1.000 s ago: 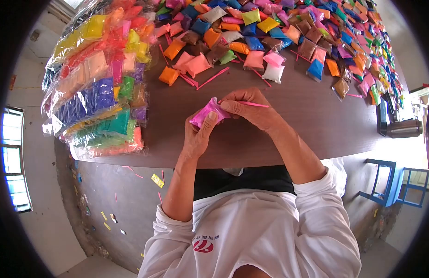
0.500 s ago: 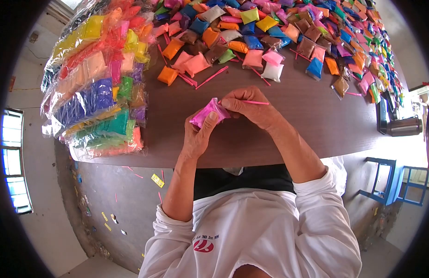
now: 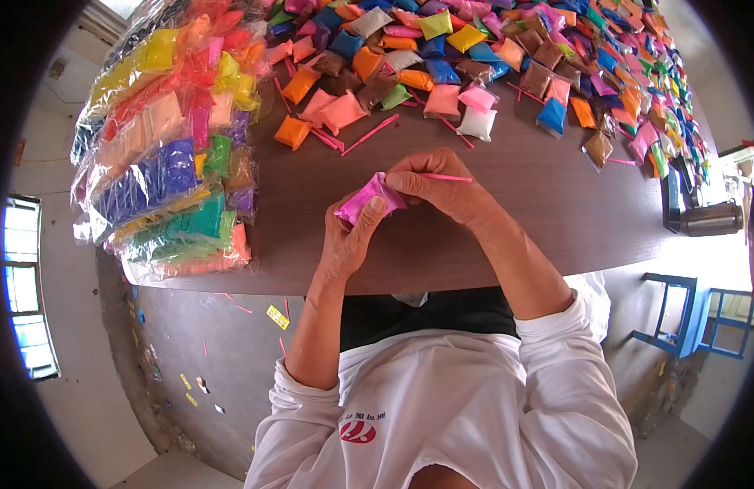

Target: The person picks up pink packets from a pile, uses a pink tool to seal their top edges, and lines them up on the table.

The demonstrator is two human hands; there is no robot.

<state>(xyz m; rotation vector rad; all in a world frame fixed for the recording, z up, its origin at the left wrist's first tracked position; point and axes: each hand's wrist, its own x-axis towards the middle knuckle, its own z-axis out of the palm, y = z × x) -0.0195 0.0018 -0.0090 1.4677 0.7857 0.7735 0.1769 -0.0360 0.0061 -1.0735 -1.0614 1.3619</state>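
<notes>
Above the near part of the brown table, my left hand [image 3: 354,226] is closed on a small pink plastic packet [image 3: 363,201], its thumb pressed over the front. My right hand [image 3: 432,186] pinches at the packet's upper right corner. A thin pink stick [image 3: 447,178] lies in the right hand too, poking out to the right past the knuckles. The right fingertips partly hide the packet's corner, and the stick's inner end is covered.
Tall stacks of clear bags with coloured packets [image 3: 169,171] stand on the table's left. A wide heap of loose packets [image 3: 442,72] covers the far side, with pink sticks [image 3: 370,134] at its edge. A metal flask [image 3: 713,220] is at the right; a blue stool [image 3: 678,316] stands below.
Both hands stay almost in place, still on the pink packet. The right hand and its stick have shifted very slightly upward.
</notes>
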